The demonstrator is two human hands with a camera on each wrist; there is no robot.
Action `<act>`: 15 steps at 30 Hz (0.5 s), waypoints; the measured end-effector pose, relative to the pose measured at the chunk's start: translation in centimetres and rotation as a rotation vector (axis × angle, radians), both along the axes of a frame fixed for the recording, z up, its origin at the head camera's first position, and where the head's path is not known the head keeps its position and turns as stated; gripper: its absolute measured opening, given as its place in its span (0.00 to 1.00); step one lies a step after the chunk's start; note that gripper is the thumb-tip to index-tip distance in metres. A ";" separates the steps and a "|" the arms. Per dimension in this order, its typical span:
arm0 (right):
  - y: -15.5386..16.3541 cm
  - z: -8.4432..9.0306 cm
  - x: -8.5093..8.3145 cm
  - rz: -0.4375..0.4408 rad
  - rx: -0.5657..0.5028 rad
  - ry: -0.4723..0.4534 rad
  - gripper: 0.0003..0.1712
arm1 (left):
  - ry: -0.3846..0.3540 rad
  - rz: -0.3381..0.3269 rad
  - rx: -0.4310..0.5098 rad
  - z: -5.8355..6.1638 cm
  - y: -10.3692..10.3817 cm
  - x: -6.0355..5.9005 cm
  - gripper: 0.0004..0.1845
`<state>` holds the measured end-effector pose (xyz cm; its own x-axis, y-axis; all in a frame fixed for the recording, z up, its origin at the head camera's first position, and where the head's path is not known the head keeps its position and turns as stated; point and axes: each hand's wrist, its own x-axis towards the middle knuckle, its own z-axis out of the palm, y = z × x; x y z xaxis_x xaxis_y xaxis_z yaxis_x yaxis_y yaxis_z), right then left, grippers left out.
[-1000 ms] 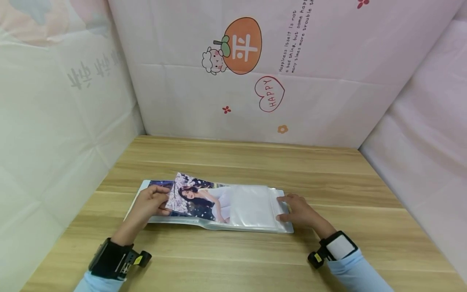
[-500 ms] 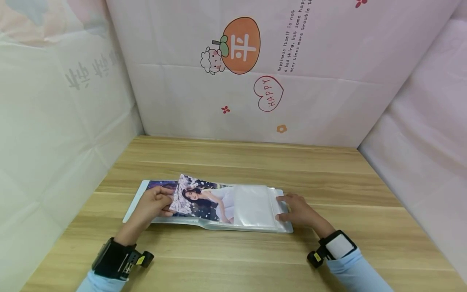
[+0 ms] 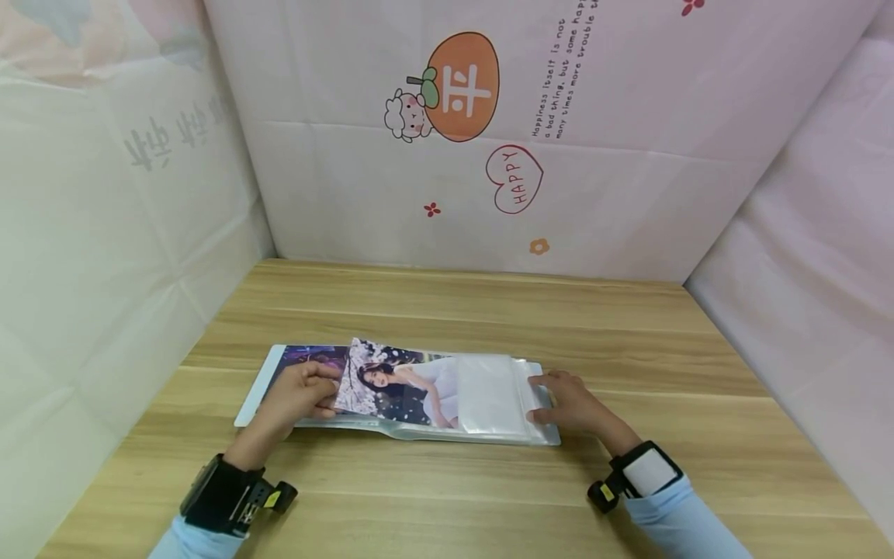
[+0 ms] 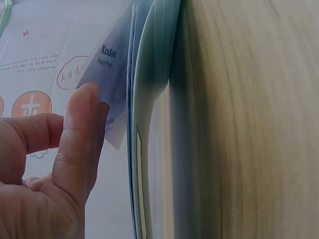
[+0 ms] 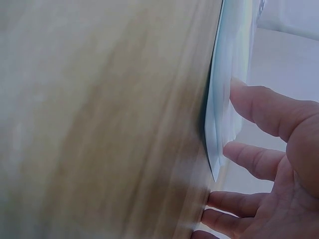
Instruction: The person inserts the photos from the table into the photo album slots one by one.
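A photo album (image 3: 539, 402) with clear sleeves lies spread on the table. A photo (image 3: 401, 388) of a person in white among blossoms is partly inside the right-hand sleeve (image 3: 489, 394); its left end sticks out and is raised. My left hand (image 3: 296, 394) pinches that left end between thumb and fingers. In the left wrist view the photo's back (image 4: 112, 74) carries Kodak lettering. My right hand (image 3: 576, 404) rests at the album's right edge, thumb and index finger touching the pages and the other fingers on the table, as the right wrist view shows.
A purple-toned photo (image 3: 307, 355) lies in the album's left page, partly covered by my left hand. The wooden table (image 3: 475, 497) extends around the album. Printed white cloth (image 3: 335, 194) stands behind the table and along both sides.
My left hand has moved right, pushing the photo farther into the sleeve, and the photo's raised end has come down slightly. My right hand has stayed at the album's right edge.
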<state>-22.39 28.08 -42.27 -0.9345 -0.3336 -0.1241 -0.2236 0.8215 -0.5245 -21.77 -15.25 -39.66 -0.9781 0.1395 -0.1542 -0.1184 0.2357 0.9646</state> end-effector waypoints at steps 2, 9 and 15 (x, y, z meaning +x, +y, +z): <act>0.0 0.1 0.0 -0.004 0.002 -0.002 0.36 | -0.001 -0.008 0.004 0.0 0.1 0.0 0.14; -0.2 0.1 0.0 -0.008 0.004 -0.002 0.36 | 0.000 -0.025 0.031 -0.1 0.5 -0.1 0.14; -0.1 0.2 0.1 -0.015 0.003 -0.011 0.36 | 0.013 -0.051 0.038 -0.2 0.9 -0.1 0.15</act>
<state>-22.33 28.02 -42.12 -0.9381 -0.3189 -0.1354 -0.2051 0.8261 -0.5249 -21.82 -14.36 -39.81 -0.9714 0.1952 -0.1354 -0.0948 0.2043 0.9743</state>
